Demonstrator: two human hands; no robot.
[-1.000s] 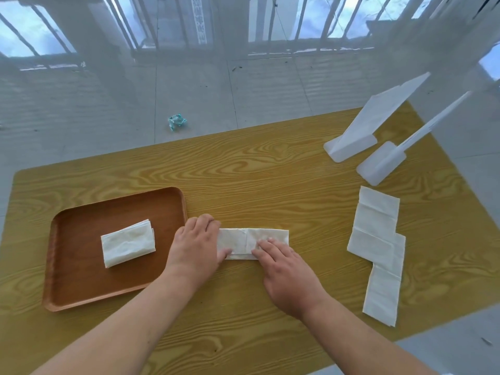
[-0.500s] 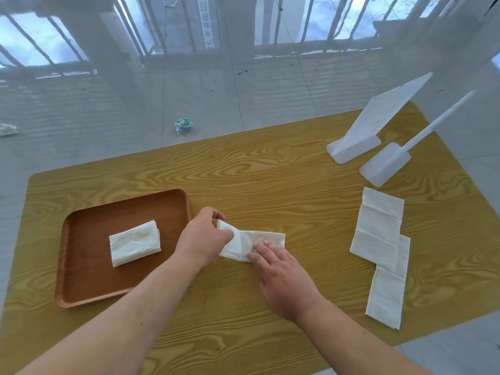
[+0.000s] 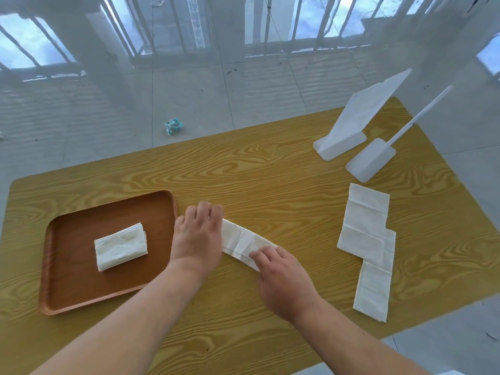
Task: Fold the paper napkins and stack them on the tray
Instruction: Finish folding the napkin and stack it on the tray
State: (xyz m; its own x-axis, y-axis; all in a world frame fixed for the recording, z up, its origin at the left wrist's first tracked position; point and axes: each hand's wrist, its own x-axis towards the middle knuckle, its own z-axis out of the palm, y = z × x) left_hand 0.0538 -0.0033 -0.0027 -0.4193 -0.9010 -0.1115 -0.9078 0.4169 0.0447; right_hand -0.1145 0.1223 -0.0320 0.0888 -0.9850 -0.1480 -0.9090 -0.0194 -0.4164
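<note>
A long folded white napkin strip (image 3: 243, 240) lies on the wooden table between my hands, slanting down to the right. My left hand (image 3: 198, 235) rests flat over its left end, fingers together and stretched. My right hand (image 3: 281, 277) presses its fingertips on the strip's right end. To the left stands a brown wooden tray (image 3: 67, 288) holding one folded napkin (image 3: 120, 246) near its middle. At the right of the table lie unfolded napkins (image 3: 366, 244), overlapping in a stepped row.
Two white plastic stands (image 3: 349, 131) sit at the table's far right corner. The table's near edge runs just under my forearms. A crumpled wrapper (image 3: 173, 126) lies on the tiled floor beyond the table.
My left hand had lifted the strip's left end half a second ago; now that end is laid back down under a flat hand. The strip has turned to slant down to the right.
</note>
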